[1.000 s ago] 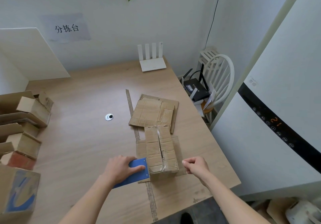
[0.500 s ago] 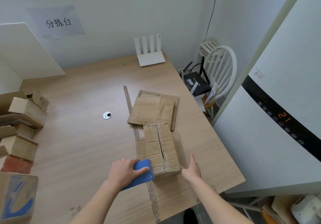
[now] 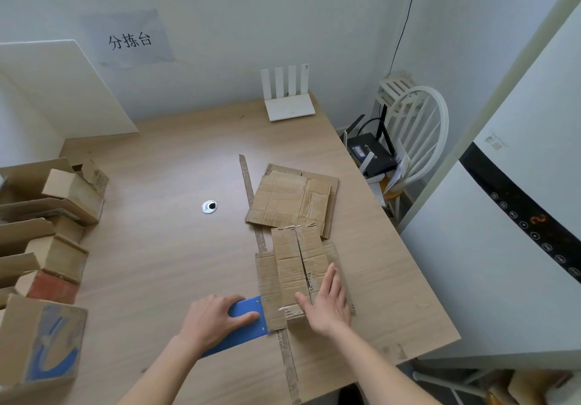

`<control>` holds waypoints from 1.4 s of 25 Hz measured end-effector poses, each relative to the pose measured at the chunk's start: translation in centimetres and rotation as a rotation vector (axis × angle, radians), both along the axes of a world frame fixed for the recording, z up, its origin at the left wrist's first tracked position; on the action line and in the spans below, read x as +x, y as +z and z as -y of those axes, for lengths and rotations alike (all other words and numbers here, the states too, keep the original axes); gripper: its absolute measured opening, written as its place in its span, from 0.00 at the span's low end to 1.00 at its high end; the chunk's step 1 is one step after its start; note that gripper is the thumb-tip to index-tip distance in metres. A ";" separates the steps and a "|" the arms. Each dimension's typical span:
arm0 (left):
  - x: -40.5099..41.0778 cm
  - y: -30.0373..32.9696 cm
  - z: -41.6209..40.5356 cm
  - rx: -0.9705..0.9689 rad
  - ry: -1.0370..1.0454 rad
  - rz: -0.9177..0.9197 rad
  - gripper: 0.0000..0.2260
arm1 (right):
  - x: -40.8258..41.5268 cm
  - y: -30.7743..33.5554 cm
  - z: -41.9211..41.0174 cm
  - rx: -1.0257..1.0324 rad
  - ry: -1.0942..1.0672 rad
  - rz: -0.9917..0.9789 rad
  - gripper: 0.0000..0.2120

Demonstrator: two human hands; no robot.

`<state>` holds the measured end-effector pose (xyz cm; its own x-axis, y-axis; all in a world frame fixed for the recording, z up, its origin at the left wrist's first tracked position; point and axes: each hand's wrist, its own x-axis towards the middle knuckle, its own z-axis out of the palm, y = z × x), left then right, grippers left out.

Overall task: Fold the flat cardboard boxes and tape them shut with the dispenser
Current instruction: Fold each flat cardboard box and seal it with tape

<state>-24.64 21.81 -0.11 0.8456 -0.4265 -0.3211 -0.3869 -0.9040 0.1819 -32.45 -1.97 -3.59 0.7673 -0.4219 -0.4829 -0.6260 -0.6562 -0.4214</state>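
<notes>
Right hand (image 3: 327,305) flat, fingers straight, pressing box (image 3: 298,266) top. Left hand (image 3: 210,319) grips blue dispenser (image 3: 245,321), touching box's left. Seam runs away from person.

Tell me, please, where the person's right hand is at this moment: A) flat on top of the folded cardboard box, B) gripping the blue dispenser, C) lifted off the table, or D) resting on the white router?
A: the right hand lies with straight fingers on the folded cardboard box, while the left hand holds the blue dispenser.
</notes>
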 end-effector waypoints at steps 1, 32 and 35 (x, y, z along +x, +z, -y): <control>0.0 -0.1 0.0 0.020 -0.008 0.018 0.27 | 0.0 0.1 -0.1 -0.007 0.000 0.005 0.52; -0.6 -7.6 2.1 0.373 0.210 -0.001 0.30 | -0.3 0.2 -0.5 0.035 -0.066 0.064 0.52; -0.6 -8.9 0.9 0.311 0.290 -0.114 0.34 | -0.1 0.2 -0.3 0.040 -0.064 0.060 0.52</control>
